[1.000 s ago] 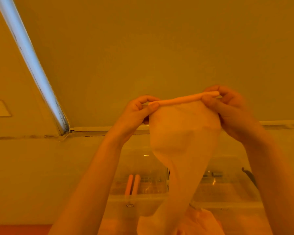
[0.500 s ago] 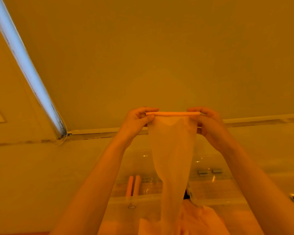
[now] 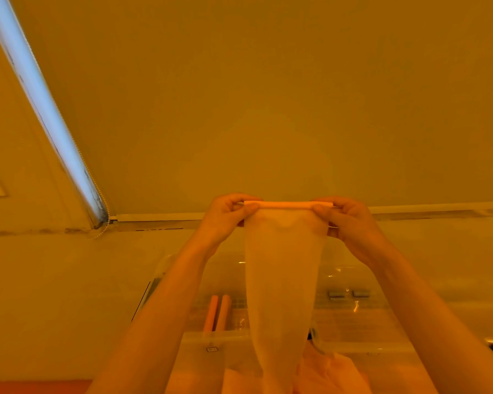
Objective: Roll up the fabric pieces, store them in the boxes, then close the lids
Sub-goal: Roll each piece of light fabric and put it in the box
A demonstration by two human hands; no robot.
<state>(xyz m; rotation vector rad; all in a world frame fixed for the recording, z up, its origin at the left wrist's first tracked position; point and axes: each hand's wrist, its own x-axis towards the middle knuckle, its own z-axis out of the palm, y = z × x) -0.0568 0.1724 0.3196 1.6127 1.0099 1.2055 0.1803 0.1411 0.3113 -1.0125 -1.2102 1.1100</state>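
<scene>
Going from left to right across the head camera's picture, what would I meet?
Pale blue strip on the wall → two rolled fabric pieces in the clear box → left hand → hanging fabric piece, its rolled top edge pinched at both ends → right hand → two small grey clips.

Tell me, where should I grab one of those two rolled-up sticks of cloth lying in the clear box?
Probably near its middle, coming down from above with your hand. The two rolls lie flat, side by side and touching, inside the open left box, so only their tops are free. Pinch the outer side of one and lift it straight up; squeezing the middle should keep it from unrolling.
</scene>
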